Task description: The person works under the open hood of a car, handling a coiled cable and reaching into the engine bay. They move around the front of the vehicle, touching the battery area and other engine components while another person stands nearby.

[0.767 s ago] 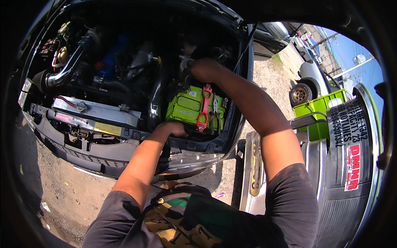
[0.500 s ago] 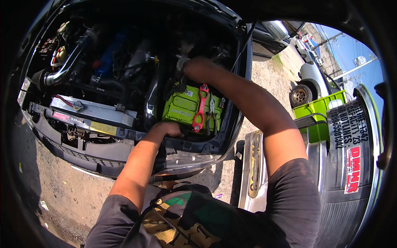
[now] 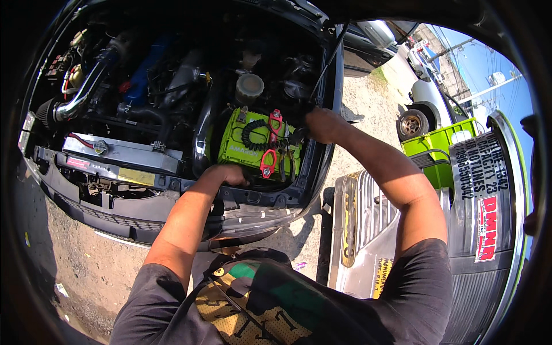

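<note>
Left grip [image 3: 232, 174] is at the near edge of the green battery [image 3: 247, 161]. Fingertips lost in shadow there; cannot tell whether they are apart, together or clamped. Right grip [image 3: 323, 124] is just off the battery's far right side. Fingers turned away and merging with dark parts; cannot tell its state or what, if anything, it holds.

Battery lies between the grips, its top partly covered by a black coiled cord [image 3: 246, 135] and red bracket [image 3: 273, 134], both left of right grip. Cord's right end is hard to trace. Farther left of right grip: pale-topped reservoir [image 3: 250, 86], lower body obscured. Bay beyond both grips too dark to resolve.
</note>
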Tool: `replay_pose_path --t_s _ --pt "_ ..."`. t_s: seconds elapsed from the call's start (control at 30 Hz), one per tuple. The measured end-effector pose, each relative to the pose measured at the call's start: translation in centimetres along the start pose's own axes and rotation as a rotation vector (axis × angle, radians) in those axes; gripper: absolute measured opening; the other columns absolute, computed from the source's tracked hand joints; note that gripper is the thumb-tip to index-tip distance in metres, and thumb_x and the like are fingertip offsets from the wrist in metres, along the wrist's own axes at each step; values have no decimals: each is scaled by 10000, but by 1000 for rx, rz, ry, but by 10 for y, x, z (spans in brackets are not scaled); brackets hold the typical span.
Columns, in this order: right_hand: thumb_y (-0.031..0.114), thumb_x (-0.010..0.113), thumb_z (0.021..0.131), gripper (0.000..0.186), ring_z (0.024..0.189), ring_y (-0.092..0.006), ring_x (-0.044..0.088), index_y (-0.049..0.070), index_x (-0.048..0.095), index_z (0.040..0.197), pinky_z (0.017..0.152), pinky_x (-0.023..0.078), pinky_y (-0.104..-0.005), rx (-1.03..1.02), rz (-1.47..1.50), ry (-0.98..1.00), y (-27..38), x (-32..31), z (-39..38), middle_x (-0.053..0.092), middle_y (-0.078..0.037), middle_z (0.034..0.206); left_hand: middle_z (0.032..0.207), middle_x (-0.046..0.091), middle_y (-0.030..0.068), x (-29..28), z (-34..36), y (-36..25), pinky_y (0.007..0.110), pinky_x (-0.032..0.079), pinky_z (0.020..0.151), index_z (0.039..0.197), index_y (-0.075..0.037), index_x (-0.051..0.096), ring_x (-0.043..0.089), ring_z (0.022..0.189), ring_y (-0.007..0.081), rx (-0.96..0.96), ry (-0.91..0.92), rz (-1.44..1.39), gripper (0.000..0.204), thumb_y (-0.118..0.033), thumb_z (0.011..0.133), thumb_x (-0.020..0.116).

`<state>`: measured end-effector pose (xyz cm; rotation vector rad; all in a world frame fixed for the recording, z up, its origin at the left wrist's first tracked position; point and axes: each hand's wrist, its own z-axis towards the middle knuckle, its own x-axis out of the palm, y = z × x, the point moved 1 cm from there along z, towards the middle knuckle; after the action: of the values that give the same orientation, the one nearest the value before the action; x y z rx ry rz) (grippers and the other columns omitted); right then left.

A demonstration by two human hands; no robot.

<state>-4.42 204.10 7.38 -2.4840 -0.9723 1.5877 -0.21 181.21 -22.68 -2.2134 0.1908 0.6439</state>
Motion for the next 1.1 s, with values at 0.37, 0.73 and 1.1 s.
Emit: replay_pose_path --t_s 0.37,0.73,1.1 --pt "296 795 896 307 1085 -404 752 -1 802 975 931 618 -487 102 132 1 5 42 4 784 -239 1062 1469 681 137 -4 -8 -5 437 486 1125 1491 -244 649 649 1324 310 -3 5 0 540 -474 1004 683" --pt "351 789 887 389 1063 -401 757 -16 804 1013 941 608 -479 83 105 52 11 3 11 783 -243 1063 1454 682 164 -7 -9 -7 462 490 1116 1474 -209 663 639 1332 354 -23 3 -22 585 -529 985 687" --pt "326 796 891 435 1055 -416 745 13 741 1188 945 596 -512 84 352 -339 10 34 -29 769 -255 1065 1481 675 131 -6 -12 -6 443 470 1142 1516 -222 623 635 1341 330 104 20 -68 522 -413 1032 670"
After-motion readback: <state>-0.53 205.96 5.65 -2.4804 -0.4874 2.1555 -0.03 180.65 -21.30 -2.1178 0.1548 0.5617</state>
